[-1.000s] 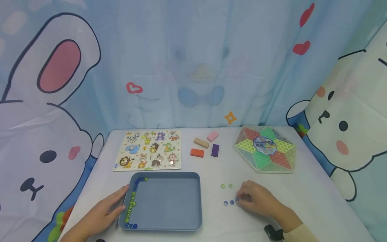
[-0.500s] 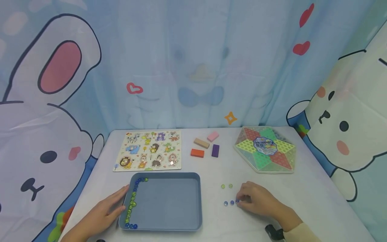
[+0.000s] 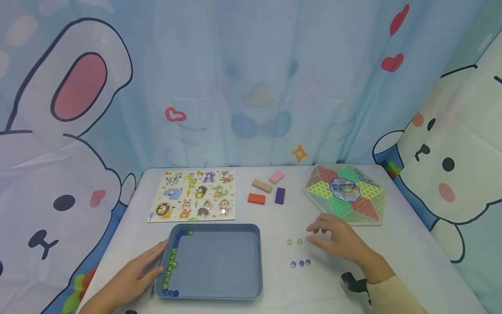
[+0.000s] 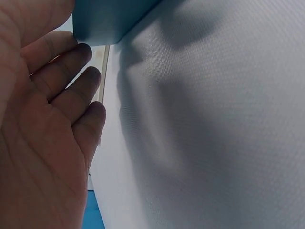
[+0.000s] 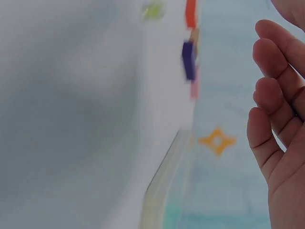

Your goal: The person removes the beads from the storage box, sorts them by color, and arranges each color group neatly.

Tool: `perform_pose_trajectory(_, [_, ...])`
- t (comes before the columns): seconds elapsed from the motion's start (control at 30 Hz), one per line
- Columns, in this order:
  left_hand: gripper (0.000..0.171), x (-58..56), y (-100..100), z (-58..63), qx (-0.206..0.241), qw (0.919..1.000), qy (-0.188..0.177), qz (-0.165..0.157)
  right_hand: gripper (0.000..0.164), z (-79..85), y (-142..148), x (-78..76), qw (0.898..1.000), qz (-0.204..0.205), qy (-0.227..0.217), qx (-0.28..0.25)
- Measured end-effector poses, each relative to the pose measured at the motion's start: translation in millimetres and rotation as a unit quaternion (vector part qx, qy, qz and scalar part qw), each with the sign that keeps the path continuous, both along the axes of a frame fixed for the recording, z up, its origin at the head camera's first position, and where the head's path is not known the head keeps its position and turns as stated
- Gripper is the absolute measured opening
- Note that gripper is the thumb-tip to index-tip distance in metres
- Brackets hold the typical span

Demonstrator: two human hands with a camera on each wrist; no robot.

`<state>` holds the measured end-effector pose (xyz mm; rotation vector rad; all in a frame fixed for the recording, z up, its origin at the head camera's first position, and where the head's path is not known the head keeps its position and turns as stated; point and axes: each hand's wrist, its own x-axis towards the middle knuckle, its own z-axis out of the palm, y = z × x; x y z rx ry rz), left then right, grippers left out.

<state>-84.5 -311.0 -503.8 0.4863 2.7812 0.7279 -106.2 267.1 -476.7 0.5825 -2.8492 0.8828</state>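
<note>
My left hand (image 3: 135, 272) rests with fairly straight fingers against the left side of a blue-grey tray (image 3: 219, 261). Along that side inside the tray runs a bent line of blue and green marbles (image 3: 169, 268). To the tray's right, three blue marbles (image 3: 301, 263) lie in a row on the white tablecloth, with two green marbles (image 3: 300, 241) behind them. Just right of the green pair is my right hand (image 3: 341, 240), thumb and fingers apart, holding nothing. Its relaxed fingers (image 5: 267, 95) also show in the right wrist view, raised off the cloth.
Behind the tray lies an animal puzzle board (image 3: 196, 196). Orange (image 3: 256, 199), tan (image 3: 261, 186), pink (image 3: 276, 177) and purple (image 3: 280, 196) blocks lie right of it. A hexagonal game box (image 3: 345, 194) sits at the back right, before a printed curtain (image 3: 251, 65).
My right hand has let go of the rightmost blue marble, leaving it in the row, and has moved up and back toward the green marbles. The left hand stays put.
</note>
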Motion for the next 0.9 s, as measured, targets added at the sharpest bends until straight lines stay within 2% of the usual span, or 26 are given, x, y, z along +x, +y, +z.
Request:
perform_pose_trajectory(0.2, [0.067, 1.9, 1.8, 1.3, 0.001, 0.9999, 0.013, 0.002, 0.02, 17.8, -55.1, -20.2, 0.997, 0.077, 0.003, 0.022])
perform_pose_trajectory(0.4, [0.067, 3.1, 2.5, 2.1, 0.003, 0.9998, 0.017, 0.001, 0.026, 31.0, -123.3, -36.4, 0.982, 0.177, 0.029, 0.063])
perform_pose_trajectory(0.57, [0.068, 1.5, 1.7, -1.4, -0.003, 0.9999, 0.015, 0.0, 0.031, 35.9, -174.3, -45.2, 0.965, 0.245, 0.031, 0.09])
perform_pose_trajectory(0.7, [0.068, 0.4, 0.7, -4.2, -0.004, 0.9998, 0.02, -0.003, 0.032, 38.4, -210.2, -46.2, 0.947, 0.301, 0.057, 0.096])
perform_pose_trajectory(0.9, [0.071, 1.1, -0.7, -3.7, 0.009, 1.0, 0.002, 0.0, 0.032, 26.2, -257.0, -44.6, 0.915, 0.375, 0.088, 0.121])
